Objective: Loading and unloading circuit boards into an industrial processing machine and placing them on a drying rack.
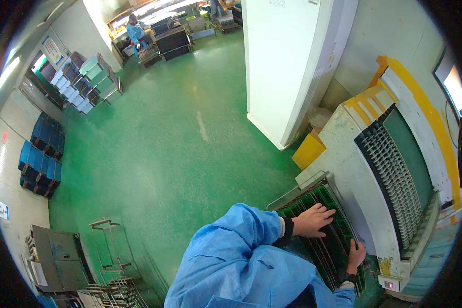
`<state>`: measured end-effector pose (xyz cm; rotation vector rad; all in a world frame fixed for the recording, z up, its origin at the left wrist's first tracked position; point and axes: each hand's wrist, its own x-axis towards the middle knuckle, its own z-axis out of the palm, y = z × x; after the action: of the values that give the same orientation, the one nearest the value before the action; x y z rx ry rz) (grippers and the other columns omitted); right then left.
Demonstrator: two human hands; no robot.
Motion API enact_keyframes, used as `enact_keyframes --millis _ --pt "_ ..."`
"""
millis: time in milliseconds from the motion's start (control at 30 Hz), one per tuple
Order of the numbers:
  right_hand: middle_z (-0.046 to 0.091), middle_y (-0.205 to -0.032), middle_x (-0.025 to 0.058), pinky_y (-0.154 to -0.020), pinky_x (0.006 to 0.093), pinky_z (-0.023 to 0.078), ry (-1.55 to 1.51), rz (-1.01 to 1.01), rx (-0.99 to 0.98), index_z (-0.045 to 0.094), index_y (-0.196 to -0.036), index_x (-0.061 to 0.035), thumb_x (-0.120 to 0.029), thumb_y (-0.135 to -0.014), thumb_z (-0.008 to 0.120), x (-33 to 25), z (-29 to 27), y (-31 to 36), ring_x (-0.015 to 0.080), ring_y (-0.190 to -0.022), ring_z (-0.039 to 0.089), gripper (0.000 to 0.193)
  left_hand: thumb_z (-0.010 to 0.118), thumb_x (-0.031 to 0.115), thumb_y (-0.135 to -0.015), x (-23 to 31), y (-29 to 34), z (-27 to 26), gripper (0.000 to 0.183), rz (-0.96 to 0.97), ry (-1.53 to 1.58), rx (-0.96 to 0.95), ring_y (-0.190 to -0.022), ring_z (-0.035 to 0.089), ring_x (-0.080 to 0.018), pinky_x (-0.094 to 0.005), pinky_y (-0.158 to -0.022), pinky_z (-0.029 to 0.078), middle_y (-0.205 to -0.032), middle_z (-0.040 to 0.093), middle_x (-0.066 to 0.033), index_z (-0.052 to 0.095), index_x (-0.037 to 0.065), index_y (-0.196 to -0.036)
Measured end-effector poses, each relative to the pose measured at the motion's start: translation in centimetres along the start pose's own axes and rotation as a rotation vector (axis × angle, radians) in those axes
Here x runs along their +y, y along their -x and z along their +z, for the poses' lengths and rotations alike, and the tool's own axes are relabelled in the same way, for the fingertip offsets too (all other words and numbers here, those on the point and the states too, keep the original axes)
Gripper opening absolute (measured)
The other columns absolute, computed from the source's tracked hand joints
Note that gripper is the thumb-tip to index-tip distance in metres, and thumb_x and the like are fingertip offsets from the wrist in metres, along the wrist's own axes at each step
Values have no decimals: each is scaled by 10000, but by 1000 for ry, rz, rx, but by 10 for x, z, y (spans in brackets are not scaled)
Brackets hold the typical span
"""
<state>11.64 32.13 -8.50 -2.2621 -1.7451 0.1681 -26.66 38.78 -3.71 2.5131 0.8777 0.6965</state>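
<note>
Green panels [322,196] lie beneath spread left hand [312,222], curled right hand [356,255], its hold unclear.

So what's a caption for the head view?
Left hand and right hand at a rack of green panels, beside a white machine.

Hands and equipment as counted from where I stand: one left hand [312,222], one right hand [357,254], one metal rack [325,177].
Also two dark wristbands [289,226], two co-workers [135,33], one roller machine [395,177], one yellow box [309,150], one wall screen [453,88], one tall white cabinet or column [272,61]; green panels [321,195] and blue bins [49,136], several each, overlap too closely for exact counts.
</note>
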Motion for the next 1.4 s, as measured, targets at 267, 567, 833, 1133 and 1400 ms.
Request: enact_keyframes --millis 267,567,833,1133,1400 --pt "737 -918 228 -764 498 528 -25 -22 23 764 -968 -4 -453 -927 744 1 1 0 432 -844 691 452 820 439 -783 -1 0 2 673 9 1 43 -1220 538 -305 -432 -1109 379 -1534 503 -187 684 15 -1288" --pt "744 -908 215 -760 479 537 -48 -41 51 772 -986 -21 -438 -936 737 2 3 2 427 -834 701 421 801 451 -816 -2 0 0 724 -1 9 -34 -1246 533 -317 -474 -1111 383 -1556 482 -178 631 28 -1379" --pt "754 -921 214 -768 481 540 -20 -21 53 777 -990 -16 -431 -930 745 -3 0 3 416 -839 711 420 801 456 -818 0 1 -1 721 1 1 -16 -1248 537 -317 -478 -1113 385 -1552 487 -172 634 27 -1372" --pt "751 -917 225 -760 480 536 -43 -6 46 779 -967 -19 -418 -928 747 -8 -1 3 417 -830 710 403 794 458 -814 -2 1 1 712 8 -11 7 -1211 549 -309 -468 -1094 397 -1536 504 -174 643 28 -1361" --pt "671 -836 254 -697 515 471 -73 -89 126 726 -893 -1 -468 -941 728 6 8 3 450 -773 639 470 826 445 -772 -2 0 3 661 25 -5 64 -1204 555 -295 -436 -1083 388 -1529 521 -191 696 18 -1259"
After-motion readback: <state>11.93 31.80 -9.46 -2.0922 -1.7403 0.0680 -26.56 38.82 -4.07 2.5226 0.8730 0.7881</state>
